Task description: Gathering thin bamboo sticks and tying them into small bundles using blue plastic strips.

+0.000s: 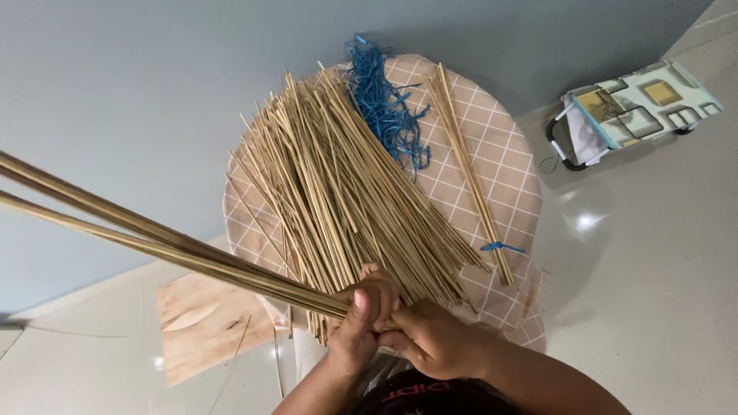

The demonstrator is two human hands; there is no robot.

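Observation:
My left hand (360, 319) is closed around one end of a small bundle of long thin tan sticks (154, 234), which reaches up and away to the left edge. My right hand (430, 338) presses against the left hand's fingers at that same end of the bundle. Just beyond both hands, a large loose pile of the same sticks (338, 184) lies fanned out on a round table with a peach checked cloth (500, 161). At the far side of the table lies a tangle of blue string (384, 107). A thin bundle of sticks with a blue tie (469, 169) lies to the right of the pile.
A light wooden board (204, 323) lies on the pale tiled floor (653, 269) to the left of the table. A patterned folding item with a black frame (634, 107) stands at the upper right by the grey wall (138, 92).

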